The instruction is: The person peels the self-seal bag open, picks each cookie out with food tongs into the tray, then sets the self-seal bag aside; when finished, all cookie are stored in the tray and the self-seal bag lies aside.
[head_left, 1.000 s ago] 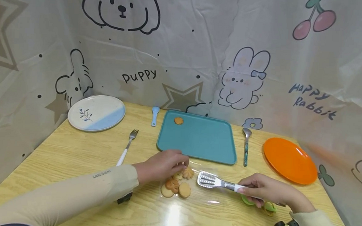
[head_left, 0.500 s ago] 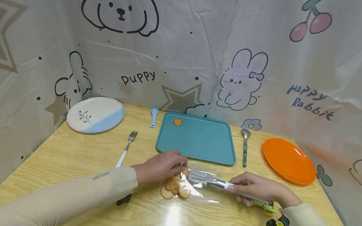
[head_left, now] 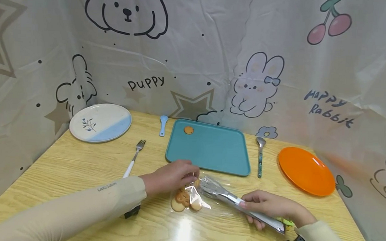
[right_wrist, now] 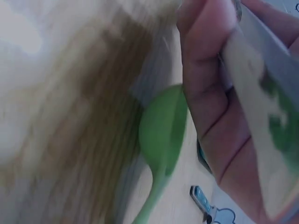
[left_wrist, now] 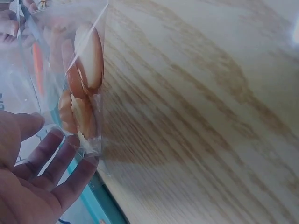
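Note:
A clear plastic bag of cookies lies in front of the tray, its film standing up in the left wrist view. My left hand pinches the bag's edge, thumb on one side and fingertips on the other. Inside are several cookies, some round and pale, one browner. My right hand grips metal serving tongs by the middle. Their slotted ends reach into the bag's opening, close to the cookies. Beneath the right hand lies a green spoon, mostly hidden in the head view.
A teal tray behind the bag bears one cookie. Around it lie a blue spoon, a fork and a metal spoon. A white-and-blue plate stands far left, an orange plate right.
My right hand has moved left with the tongs, whose slotted ends went from beside the cookies into the bag. The tongs' back end has swung toward me. The left hand stays put.

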{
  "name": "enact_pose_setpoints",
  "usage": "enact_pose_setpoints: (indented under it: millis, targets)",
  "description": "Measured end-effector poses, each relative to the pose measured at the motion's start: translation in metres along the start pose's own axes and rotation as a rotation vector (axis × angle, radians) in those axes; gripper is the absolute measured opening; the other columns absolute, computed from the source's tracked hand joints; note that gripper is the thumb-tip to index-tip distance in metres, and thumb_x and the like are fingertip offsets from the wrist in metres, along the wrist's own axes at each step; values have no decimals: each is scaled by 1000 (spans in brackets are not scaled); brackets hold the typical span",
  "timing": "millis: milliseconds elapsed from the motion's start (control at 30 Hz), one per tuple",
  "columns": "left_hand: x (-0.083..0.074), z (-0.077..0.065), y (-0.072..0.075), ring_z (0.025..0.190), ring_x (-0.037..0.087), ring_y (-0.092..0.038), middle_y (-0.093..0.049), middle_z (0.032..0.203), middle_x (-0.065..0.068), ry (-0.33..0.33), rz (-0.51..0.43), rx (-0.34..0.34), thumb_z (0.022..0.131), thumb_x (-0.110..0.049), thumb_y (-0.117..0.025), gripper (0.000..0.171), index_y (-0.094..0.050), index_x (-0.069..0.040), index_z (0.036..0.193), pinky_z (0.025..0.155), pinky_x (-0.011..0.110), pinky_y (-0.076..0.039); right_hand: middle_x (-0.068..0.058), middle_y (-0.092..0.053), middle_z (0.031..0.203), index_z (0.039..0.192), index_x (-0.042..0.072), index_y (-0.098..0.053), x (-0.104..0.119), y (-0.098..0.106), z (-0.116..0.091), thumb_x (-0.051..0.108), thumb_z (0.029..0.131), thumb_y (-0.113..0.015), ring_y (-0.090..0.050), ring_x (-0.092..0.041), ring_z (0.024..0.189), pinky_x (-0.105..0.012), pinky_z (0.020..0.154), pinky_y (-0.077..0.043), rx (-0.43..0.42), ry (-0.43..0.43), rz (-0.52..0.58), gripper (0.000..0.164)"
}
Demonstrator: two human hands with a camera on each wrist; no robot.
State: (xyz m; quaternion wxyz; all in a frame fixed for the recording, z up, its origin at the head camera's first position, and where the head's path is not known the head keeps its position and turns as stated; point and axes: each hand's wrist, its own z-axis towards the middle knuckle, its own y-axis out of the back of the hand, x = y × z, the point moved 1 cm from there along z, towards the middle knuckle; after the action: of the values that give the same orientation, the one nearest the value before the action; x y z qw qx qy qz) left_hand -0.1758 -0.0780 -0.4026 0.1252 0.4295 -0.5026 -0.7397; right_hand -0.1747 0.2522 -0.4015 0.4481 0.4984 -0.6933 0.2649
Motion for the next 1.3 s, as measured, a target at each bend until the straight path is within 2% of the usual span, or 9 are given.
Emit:
enact_pose_setpoints:
  millis: [133, 300, 600, 733, 1000, 1067, 1133, 1233, 1300]
  targets:
    - [0, -1, 1, 76, 7, -48, -56, 84, -11, 1, -5, 2, 99, -21, -57, 9, -65, -19, 95, 65, 19, -43, -5, -64, 81, 104, -18, -45, 2, -6, 4, 21, 106, -38, -61, -4, 57, -19, 55, -53, 33, 25, 41, 40]
    - [0, -1, 2, 76, 6, -49, -56, 84, -11, 3, -8, 0, 98, -22, -58, 9, -65, -19, 96, 66, 19, -44, -5, -63, 80, 105, -19, -45, 7, -9, 7, 20, 107, -36, -61, -4, 57, -20, 54, -52, 33, 56, 32, 40]
    - [2, -2, 3, 76, 6, -49, -57, 85, -10, 2, -37, 29, 99, -21, -56, 9, -65, -19, 95, 66, 18, -44, -3, -61, 75, 103, -17, -47, 6, -17, 13, 19, 106, -36, -58, -5, 54, -23, 49, -50, -30, 103, 18, 38]
    - [2, -2, 2, 78, 6, -49, -57, 86, -11, 4, -41, 49, 99, -21, -56, 9, -64, -20, 95, 66, 17, -45, -1, -60, 74, 103, -18, -46, 6, -21, 17, 19, 106, -37, -58, -4, 53, -21, 49, -49, -48, 129, 26, 38]
    - [0, -2, 2, 76, 6, -49, -56, 85, -10, -4, -10, 27, 99, -21, -56, 9, -64, -18, 96, 65, 18, -44, -2, -57, 74, 102, -13, -50, 2, -23, 8, 20, 105, -40, -55, -4, 52, -18, 52, -48, -97, 100, 7, 35]
    - [0, -2, 2, 76, 6, -49, -56, 86, -10, 4, -1, 22, 99, -22, -56, 9, -64, -18, 97, 66, 18, -44, -10, -54, 70, 103, -13, -51, -1, -22, 0, 19, 105, -40, -55, -4, 52, -18, 50, -48, -106, 95, 8, 34]
    - [0, -2, 2, 77, 6, -50, -56, 86, -10, 9, 9, 18, 99, -22, -56, 9, -64, -18, 97, 66, 18, -45, -22, -50, 67, 104, -14, -51, -4, -21, -9, 18, 105, -39, -54, -4, 51, -18, 49, -47, -109, 84, 13, 34]
    - [0, -2, 1, 77, 6, -50, -56, 86, -10, 15, 22, 12, 99, -23, -56, 9, -63, -18, 96, 67, 19, -45, -39, -42, 74, 104, -15, -50, -10, -19, -28, 15, 106, -38, -54, -4, 52, -20, 46, -45, -104, 72, 37, 32]
    - [0, -2, 1, 76, 6, -50, -56, 85, -10, 19, 29, 9, 99, -23, -56, 8, -62, -19, 96, 66, 19, -44, -41, -40, 78, 105, -15, -50, -13, -17, -44, 12, 106, -36, -51, -7, 51, -20, 46, -45, -89, 56, 66, 31]
